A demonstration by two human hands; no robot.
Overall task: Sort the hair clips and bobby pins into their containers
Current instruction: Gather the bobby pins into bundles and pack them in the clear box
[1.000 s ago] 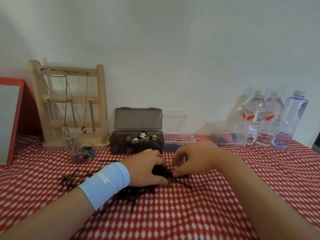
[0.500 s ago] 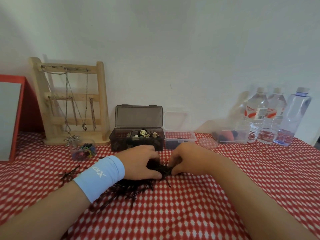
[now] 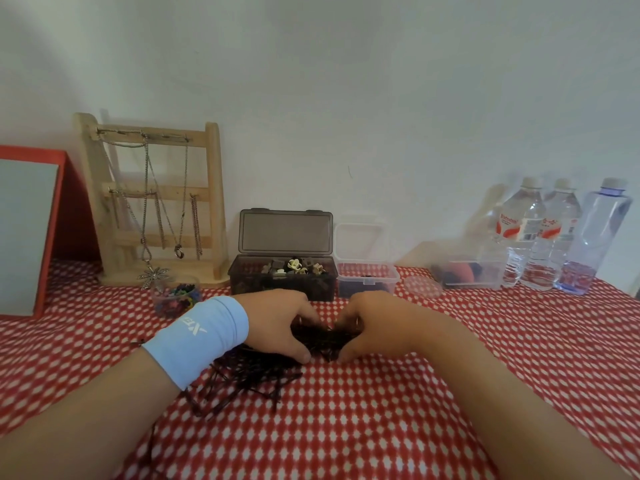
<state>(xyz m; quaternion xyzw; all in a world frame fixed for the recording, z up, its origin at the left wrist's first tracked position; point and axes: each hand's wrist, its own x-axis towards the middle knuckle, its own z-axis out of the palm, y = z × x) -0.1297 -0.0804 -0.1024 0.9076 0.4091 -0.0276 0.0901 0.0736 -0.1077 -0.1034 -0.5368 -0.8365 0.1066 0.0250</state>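
Red-and-white checked tablecloth [image 3: 381, 427] covers the table. Both hands at centre: left hand [image 3: 277, 323], blue wristband [image 3: 197, 337] on that wrist, and right hand [image 3: 375, 323] face each other, fingers curled in around a dark bundle of bobby pins [image 3: 249, 372]. Thumbs on the near side, fingertips on the far side. The rest of the heap is spread loose on the cloth under and behind the left wrist. Wooden jewellery stand [image 3: 216, 202] at back left, chains hanging on it. Three water bottles [image 3: 526, 237] at back right. Smoky dark box [image 3: 282, 287] just behind the hands, lid up, holds hair clips [image 3: 298, 266] in cream, brown and black, piled up to the rim. Clear tub [image 3: 467, 277] beside the bottles has dark and reddish items inside, too blurred to name. Small clear box [image 3: 367, 285] touching the dark box's right side, lid up, a few dark items low inside. Small clear cup [image 3: 176, 296] in front of the stand holds tiny multicoloured pieces. Round clear lid [image 3: 423, 286] lies flat between the small box and the tub.
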